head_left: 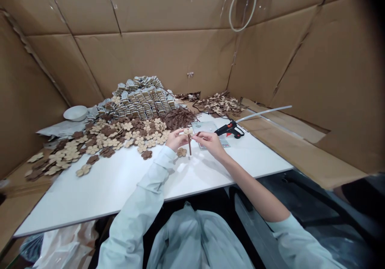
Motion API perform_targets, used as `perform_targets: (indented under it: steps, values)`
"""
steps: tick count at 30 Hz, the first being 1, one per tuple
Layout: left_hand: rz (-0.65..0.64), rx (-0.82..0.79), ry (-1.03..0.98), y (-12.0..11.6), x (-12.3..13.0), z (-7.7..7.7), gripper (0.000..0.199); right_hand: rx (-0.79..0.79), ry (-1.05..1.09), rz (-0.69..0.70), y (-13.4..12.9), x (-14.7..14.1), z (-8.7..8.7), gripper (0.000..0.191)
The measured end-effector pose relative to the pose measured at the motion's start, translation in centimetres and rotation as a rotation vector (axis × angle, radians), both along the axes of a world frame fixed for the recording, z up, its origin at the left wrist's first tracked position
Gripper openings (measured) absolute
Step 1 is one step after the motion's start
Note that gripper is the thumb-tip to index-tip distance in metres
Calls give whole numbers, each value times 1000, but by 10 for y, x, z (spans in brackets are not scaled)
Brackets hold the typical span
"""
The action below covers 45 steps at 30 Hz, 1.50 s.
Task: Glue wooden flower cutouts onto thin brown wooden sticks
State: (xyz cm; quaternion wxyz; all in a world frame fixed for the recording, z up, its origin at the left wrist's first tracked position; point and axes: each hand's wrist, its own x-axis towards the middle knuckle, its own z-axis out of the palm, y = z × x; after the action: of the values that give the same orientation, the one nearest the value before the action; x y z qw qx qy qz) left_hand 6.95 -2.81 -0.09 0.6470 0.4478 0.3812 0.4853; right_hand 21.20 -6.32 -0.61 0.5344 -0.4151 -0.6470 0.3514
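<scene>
Nearest me, at the bottom of the frame, my pale sleeves (pixel 144 205) are reaching up over the front edge of the white table (pixel 120 189). At the centre, just above the table, my left hand (pixel 177 140) is pinching a cream flower (pixel 188 131) between its fingertips, and a brown strip (pixel 189 145) is hanging upright below it. My right hand (pixel 212 142) is closing thumb and finger on what seems a small brown bit (pixel 198 134), right beside the flower. I am not managing to tell whether the strip's lower end is touching the table.

I judge that I am lining up these small parts; the next move is calling for a steady left pinch and fine fingertip control on the right.

A loose flower (pixel 181 152) is lying just beside the strip. Right of centre, a glue gun (pixel 226 128) is resting with its nozzle over a clear sheet (pixel 207 126), a long glue stick (pixel 264 111) jutting from its back. Left of centre, flowers (pixel 132 134) are spreading in a heap; beyond, brown strips (pixel 180 118) and stacked packets (pixel 141 100) are piling up. A white bowl (pixel 75 113) is sitting at left, while cardboard walls (pixel 150 60) are enclosing everything.
</scene>
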Motion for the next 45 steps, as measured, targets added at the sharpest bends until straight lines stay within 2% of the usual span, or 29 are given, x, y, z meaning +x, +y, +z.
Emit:
perform_targets:
  steps: [5, 15, 23, 36, 39, 41, 43, 45]
  values:
    - [8, -7, 28, -1, 1, 3, 33, 58, -70, 7, 0, 1, -4, 22]
    - [30, 52, 54, -1, 1, -2, 40, 344, -277, -50, -7, 4, -9, 12]
    - [32, 86, 57, 0, 2, -4, 45, 304, -307, -54, -8, 6, -12, 15]
    - [93, 155, 157, 3, 3, -8, 43, 388, -355, -112, -6, 5, -17, 13]
    - [82, 180, 161, 3, 4, -8, 42, 352, -357, -234, -5, 4, -16, 14]
    - [63, 205, 160, 2, 5, -9, 40, 257, -321, -309, -2, 1, -16, 15]
    - [43, 236, 167, 3, 5, -11, 39, 134, -253, -301, 3, -1, -17, 20]
    - [29, 261, 182, 4, 5, -13, 38, 28, -153, -223, 7, -3, -20, 24]
